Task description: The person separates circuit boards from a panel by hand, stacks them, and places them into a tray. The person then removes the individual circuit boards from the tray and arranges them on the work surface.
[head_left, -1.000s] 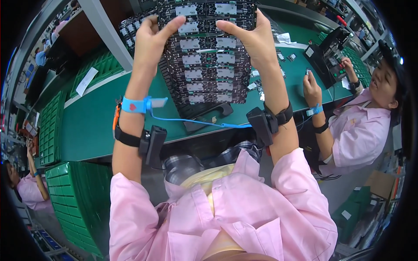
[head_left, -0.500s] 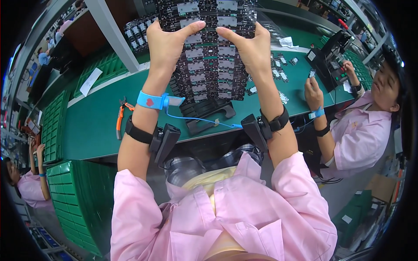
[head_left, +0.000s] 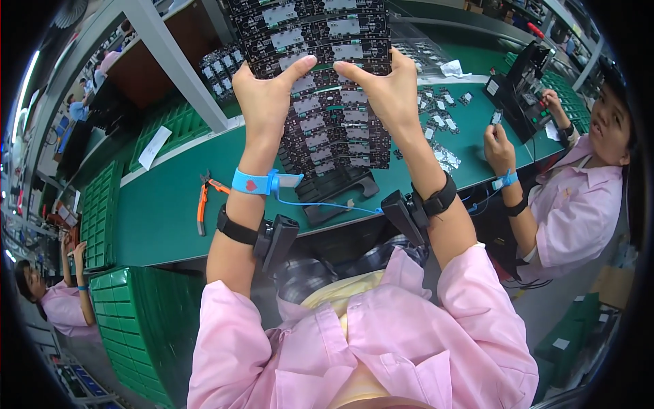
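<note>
A large black circuit board panel (head_left: pixel 328 112), with rows of pale rectangular patches, stands upright between my two hands above the bench. My left hand (head_left: pixel 266 99) grips its left edge, the thumb lying across the front. The opposite edge is in my right hand (head_left: pixel 388 88), its thumb also pressed on the front. Both sets of fingers are mostly hidden behind the panel. Just under the panel's lower end lies a black plastic fixture (head_left: pixel 337 194); I cannot tell whether they touch. A blue wrist strap (head_left: pixel 255 182) with a cord circles my left wrist.
Orange-handled cutters (head_left: pixel 202 210) lie left on the green bench (head_left: pixel 157 218). Small boards (head_left: pixel 439 119) are scattered to the right, near a co-worker's hand (head_left: pixel 501 146) holding one by a black machine (head_left: pixel 518 95). Green crates (head_left: pixel 129 320) stand at left. Another panel (head_left: pixel 221 71) is behind.
The whole view has shifted, so the bench sits lower and farther right in it. Against the bench, my hands and the panel have moved slightly left. Both grips are unchanged.
</note>
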Available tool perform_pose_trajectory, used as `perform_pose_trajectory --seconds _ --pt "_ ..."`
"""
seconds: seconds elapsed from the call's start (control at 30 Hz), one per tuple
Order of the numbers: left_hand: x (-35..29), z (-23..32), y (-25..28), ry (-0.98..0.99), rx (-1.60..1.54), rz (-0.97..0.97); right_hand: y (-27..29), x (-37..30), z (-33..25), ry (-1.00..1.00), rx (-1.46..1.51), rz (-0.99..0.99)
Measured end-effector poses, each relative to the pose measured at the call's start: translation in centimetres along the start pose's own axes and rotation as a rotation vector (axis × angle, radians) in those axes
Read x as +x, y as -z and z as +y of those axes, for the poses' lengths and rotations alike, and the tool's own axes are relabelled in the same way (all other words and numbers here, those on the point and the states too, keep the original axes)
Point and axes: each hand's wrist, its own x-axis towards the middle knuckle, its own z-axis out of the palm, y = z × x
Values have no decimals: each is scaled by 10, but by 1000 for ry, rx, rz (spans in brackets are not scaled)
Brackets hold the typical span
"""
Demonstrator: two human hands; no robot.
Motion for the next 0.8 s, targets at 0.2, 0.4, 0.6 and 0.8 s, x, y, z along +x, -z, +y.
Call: perform_pose_trajectory --seconds 0.2,0.4,0.6,0.8 --pt "0 11 3 143 -116 -122 16 4 -5 -92 154 -110" --pt "-1 21 5 127 -53 -297 27 24 -24 79 167 -50" --pt "13 50 -2 -79 -338 -253 27 23 -47 -27 351 -64" --pt "14 49 -4 -165 27 -183 17 15 -43 165 130 -10"
